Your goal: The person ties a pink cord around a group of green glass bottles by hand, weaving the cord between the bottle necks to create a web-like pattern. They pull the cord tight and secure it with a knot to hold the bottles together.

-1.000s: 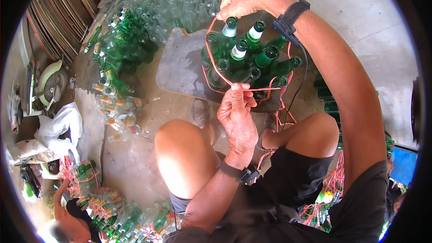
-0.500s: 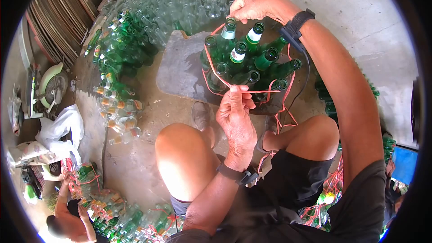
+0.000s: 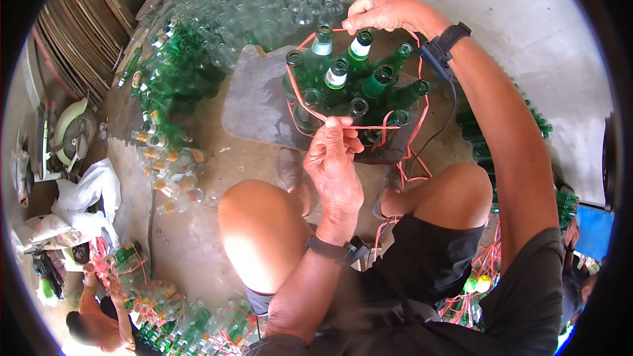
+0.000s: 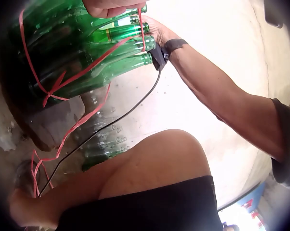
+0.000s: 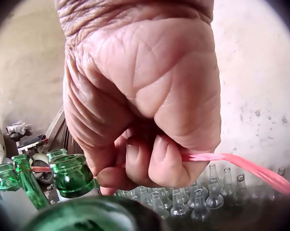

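Note:
A cluster of green glass bottles (image 3: 336,80) stands upright in front of me, several with white neck labels. Pink plastic twine (image 3: 298,86) loops around the necks. At the near side of the cluster my left hand (image 3: 336,170) pinches the twine between thumb and fingers. Beyond the far bottles my right hand (image 3: 381,12) grips another stretch of it. In the right wrist view the curled fingers (image 5: 165,161) hold the twine (image 5: 253,171), close above the green bottle mouths. Lower on the bundle, the left wrist view shows a twine knot (image 4: 49,95) against the glass.
A grey slab (image 3: 254,102) lies under the cluster. Clear bottles (image 3: 264,6) crowd the back, and more green bottles (image 3: 175,59) line the left. A black cable (image 4: 109,122) hangs from my right wrist device. Another person (image 3: 99,329) sits at lower left among tied bottles.
My right hand has moved rightward along the cluster's far side, taking the twine behind the far bottle necks. The left hand keeps its pinch near the front. The other person's arms have shifted.

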Tool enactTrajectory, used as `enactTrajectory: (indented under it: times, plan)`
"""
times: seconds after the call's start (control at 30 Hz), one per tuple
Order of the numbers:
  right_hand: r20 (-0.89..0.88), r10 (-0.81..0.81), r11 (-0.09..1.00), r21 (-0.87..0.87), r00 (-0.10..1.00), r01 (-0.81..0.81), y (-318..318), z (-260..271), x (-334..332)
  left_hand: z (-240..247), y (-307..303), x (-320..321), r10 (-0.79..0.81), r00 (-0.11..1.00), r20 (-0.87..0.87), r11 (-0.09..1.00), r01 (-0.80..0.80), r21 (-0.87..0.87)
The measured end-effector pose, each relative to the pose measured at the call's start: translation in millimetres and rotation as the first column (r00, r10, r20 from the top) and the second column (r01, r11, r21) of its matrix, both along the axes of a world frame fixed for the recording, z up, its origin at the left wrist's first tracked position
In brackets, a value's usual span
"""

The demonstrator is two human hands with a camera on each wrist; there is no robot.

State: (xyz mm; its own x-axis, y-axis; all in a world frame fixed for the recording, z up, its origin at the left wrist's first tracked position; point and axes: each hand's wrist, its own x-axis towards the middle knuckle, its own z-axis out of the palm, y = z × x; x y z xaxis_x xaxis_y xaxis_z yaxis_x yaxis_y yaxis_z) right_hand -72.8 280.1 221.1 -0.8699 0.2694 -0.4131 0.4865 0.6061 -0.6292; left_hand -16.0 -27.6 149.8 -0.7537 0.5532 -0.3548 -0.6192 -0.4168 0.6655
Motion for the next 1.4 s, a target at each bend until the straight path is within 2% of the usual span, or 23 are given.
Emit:
enactTrajectory:
  times: [0.13,0.3,0.37,0.4,0.47,0.57,0.6,0.7,0.77,0.8,0.83,0.9,0.93,0.97,1.0,1.03,1.1,1.17,1.23,1.3,1.4]
  plan:
    - [0.010,-0.091,0.994,-0.062,0.996,0.092,-2,6,23,0,-1,-2,-0.035,0.999,-0.009,0.999,0.035,-0.008]
    - [-0.041,-0.068,0.992,-0.110,0.997,0.063,5,-7,55,0,-2,-4,-0.080,0.997,-0.018,0.997,0.080,-0.024]
    - [-0.072,-0.206,0.977,-0.079,0.976,0.200,-6,-5,71,0,-2,-5,-0.094,0.995,-0.027,0.995,0.094,-0.028]
    - [-0.133,-0.246,0.965,-0.130,0.960,0.230,-8,-9,75,-2,-2,-5,-0.100,0.994,-0.040,0.995,0.098,-0.030]
    - [-0.119,-0.286,0.949,-0.172,0.951,0.263,-6,-11,86,-5,-2,-4,-0.111,0.992,-0.052,0.993,0.110,-0.033]
    - [-0.097,-0.337,0.915,-0.271,0.937,0.301,-1,-19,102,-8,-3,2,-0.117,0.986,-0.118,0.992,0.112,-0.050]
    - [-0.090,-0.349,0.896,-0.325,0.933,0.304,-1,-22,105,-8,-2,6,-0.119,0.973,-0.199,0.990,0.101,-0.097]
    - [-0.156,-0.422,0.875,-0.327,0.893,0.357,-8,-30,118,-12,1,17,-0.148,0.921,-0.360,0.981,0.092,-0.168]
    - [-0.194,-0.416,0.890,-0.288,0.888,0.354,-13,-30,124,-18,6,22,-0.195,0.837,-0.512,0.972,0.096,-0.213]
    - [-0.232,-0.405,0.904,-0.246,0.885,0.349,-17,-28,127,-17,7,24,-0.255,0.758,-0.601,0.947,0.070,-0.313]
    - [-0.232,-0.407,0.903,-0.246,0.883,0.351,-21,-27,129,-17,9,26,-0.256,0.757,-0.601,0.947,0.072,-0.313]
    - [-0.251,-0.411,0.909,-0.183,0.876,0.374,-28,-23,135,-17,12,30,-0.329,0.544,-0.772,0.894,-0.084,-0.440]
    - [-0.251,-0.413,0.908,-0.183,0.876,0.376,-27,-26,137,-17,14,31,-0.335,0.448,-0.829,0.885,-0.154,-0.440]
    - [-0.305,-0.329,0.944,-0.105,0.894,0.312,-25,-31,139,-16,16,31,-0.335,0.447,-0.829,0.885,-0.153,-0.440]
    - [-0.351,-0.240,0.968,-0.022,0.905,0.249,-24,-33,141,-16,18,32,-0.339,0.382,-0.860,0.880,-0.193,-0.433]
    - [-0.350,-0.244,0.967,-0.022,0.905,0.252,-23,-36,143,-16,21,33,-0.345,0.315,-0.884,0.875,-0.232,-0.425]
    - [-0.392,-0.215,0.976,-0.110,0.895,0.187,-23,-38,147,-18,25,33,-0.337,0.291,-0.895,0.876,-0.250,-0.411]
    - [-0.352,-0.209,0.978,-0.085,0.913,0.191,-24,-35,152,-20,28,33,-0.328,0.264,-0.907,0.878,-0.270,-0.396]
    - [-0.311,-0.202,0.979,-0.059,0.929,0.193,-23,-31,156,-25,31,33,-0.337,0.443,-0.831,0.888,-0.143,-0.436]
    - [-0.317,-0.100,0.991,-0.113,0.943,0.067,-22,-25,159,-30,33,32,-0.328,0.421,-0.846,0.896,-0.146,-0.420]
    - [-0.251,-0.124,0.979,-0.186,0.960,0.078,-25,-15,164,-33,33,32,-0.317,0.392,-0.863,0.904,-0.149,-0.400]
